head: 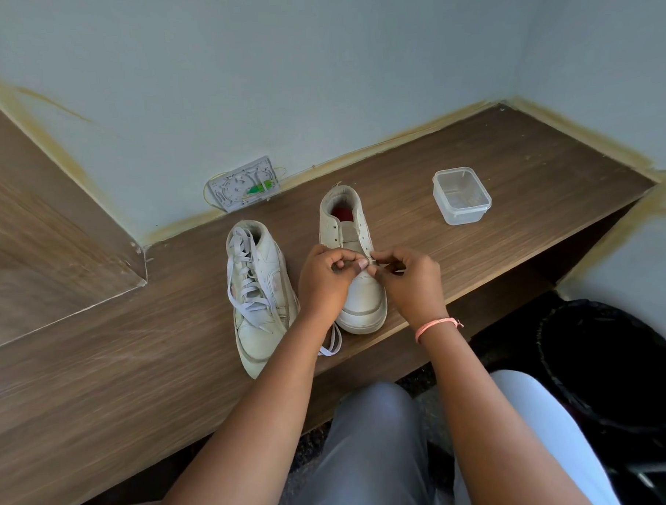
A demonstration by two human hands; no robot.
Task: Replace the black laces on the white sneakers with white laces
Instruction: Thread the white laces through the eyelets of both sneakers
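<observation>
Left hand: the left hand (327, 277) is held over the lower eyelets of the right-hand sneaker (352, 259), fingers curled, thumb and forefinger pinched on a small bit of white lace (370, 261) at the tongue.
Right hand: the right hand (412, 277) is set opposite it, fingers curled, the same short lace end pinched between thumb and fingertips (the two hands nearly touch over the shoe); a pink band (436, 327) is worn at the wrist.
Sneaker being laced: white, upright on the wooden surface (512, 191), toe towards the person, heel towards the wall; its upper eyelets are seen bare, and a red insole shows inside.
Lace tail: a loop of white lace (332, 346) is seen on the surface just under the left forearm, beside the toe of that shoe.
Second sneaker: the left-hand sneaker (259, 297) lies just beside the first, tilted on its side, already threaded with white laces that are left loose and untied.
Plastic container: a clear lidless tub (461, 195) stands well apart to the right, on the same surface.
Wall fitting: a white open plate (244, 183) with a green part is fixed low on the wall behind the shoes.
Below the surface: grey-trousered knees (373, 433) and a black bin (611, 366) are seen.
</observation>
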